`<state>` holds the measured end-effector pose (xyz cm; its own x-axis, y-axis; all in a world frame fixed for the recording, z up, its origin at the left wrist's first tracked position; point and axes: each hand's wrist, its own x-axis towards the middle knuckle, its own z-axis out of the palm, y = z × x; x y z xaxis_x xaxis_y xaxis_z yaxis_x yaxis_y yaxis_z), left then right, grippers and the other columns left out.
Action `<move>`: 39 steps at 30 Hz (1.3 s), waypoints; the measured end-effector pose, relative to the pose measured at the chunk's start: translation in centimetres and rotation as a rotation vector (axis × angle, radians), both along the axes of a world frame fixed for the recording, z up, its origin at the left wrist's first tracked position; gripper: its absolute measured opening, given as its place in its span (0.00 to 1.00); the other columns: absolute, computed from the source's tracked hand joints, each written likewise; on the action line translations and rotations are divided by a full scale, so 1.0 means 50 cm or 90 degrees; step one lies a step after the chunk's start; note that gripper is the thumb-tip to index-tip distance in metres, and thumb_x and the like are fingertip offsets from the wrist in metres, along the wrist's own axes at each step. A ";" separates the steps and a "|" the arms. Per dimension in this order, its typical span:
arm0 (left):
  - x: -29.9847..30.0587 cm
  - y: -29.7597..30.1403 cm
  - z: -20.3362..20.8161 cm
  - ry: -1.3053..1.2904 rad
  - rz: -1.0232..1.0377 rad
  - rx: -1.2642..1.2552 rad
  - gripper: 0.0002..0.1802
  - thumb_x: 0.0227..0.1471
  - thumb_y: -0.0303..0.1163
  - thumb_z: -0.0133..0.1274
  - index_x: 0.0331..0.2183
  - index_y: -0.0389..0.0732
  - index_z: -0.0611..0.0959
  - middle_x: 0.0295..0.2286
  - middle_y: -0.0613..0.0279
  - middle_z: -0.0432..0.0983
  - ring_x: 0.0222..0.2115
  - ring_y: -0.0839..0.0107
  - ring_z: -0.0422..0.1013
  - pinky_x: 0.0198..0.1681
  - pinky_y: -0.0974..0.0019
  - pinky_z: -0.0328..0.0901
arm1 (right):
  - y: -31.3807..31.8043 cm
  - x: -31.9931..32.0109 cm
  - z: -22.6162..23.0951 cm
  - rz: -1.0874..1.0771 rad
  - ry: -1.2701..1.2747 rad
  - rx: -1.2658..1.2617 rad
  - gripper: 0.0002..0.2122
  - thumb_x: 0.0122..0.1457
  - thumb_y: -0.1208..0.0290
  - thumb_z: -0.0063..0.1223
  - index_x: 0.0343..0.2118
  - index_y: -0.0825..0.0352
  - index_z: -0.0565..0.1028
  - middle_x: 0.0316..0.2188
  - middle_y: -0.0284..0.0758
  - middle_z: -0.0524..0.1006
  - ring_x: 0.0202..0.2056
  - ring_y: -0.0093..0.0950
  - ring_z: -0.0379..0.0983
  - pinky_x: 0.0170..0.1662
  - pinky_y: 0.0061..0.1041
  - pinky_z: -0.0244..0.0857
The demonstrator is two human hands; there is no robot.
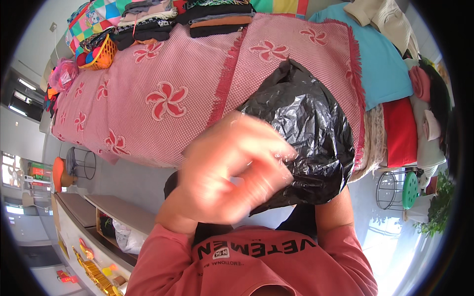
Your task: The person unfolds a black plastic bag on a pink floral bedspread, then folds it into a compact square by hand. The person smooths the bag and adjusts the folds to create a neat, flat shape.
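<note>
A crumpled black plastic bag point(306, 128) hangs in front of me over the edge of a bed. My left hand point(232, 167), blurred by motion, is curled with its fingertips closed on the bag's near edge. My right forearm point(335, 212) rises behind the bag, and the bag hides that hand. Both sleeves are salmon red.
The bed carries a pink cover with red flowers point(163, 98). Stacks of folded clothes point(217, 19) and an orange basket point(101, 56) lie at its far side. A blue cloth point(380, 64) and a red cloth point(400, 130) lie to the right. A green stool point(410, 190) stands lower right, and a low shelf point(113, 212) lower left.
</note>
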<state>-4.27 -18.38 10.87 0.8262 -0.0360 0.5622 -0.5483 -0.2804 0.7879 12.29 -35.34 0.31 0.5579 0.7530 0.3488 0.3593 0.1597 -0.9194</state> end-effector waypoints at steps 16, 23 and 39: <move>0.087 0.044 -0.122 0.461 0.077 0.261 0.14 0.51 0.30 0.62 0.38 0.34 0.79 0.29 0.47 0.79 0.28 0.61 0.77 0.34 0.63 0.69 | -0.013 0.019 0.011 -0.018 0.108 0.104 0.23 0.63 0.59 0.44 0.56 0.70 0.69 0.51 0.44 0.73 0.51 0.39 0.72 0.54 0.36 0.67; 0.099 0.100 -0.129 0.260 0.138 -0.174 0.23 0.55 0.37 0.62 0.48 0.35 0.78 0.39 0.61 0.79 0.41 0.70 0.75 0.46 0.66 0.70 | -0.020 0.006 0.003 -0.004 0.113 0.111 0.24 0.64 0.57 0.43 0.57 0.71 0.68 0.53 0.44 0.73 0.52 0.39 0.72 0.55 0.36 0.67; 0.124 0.160 -0.134 -0.067 0.307 -0.625 0.11 0.61 0.34 0.53 0.38 0.35 0.81 0.40 0.60 0.79 0.40 0.74 0.74 0.48 0.69 0.68 | 0.020 0.088 -0.013 -0.093 0.062 0.275 0.27 0.67 0.53 0.41 0.59 0.72 0.65 0.55 0.45 0.72 0.53 0.38 0.71 0.56 0.36 0.66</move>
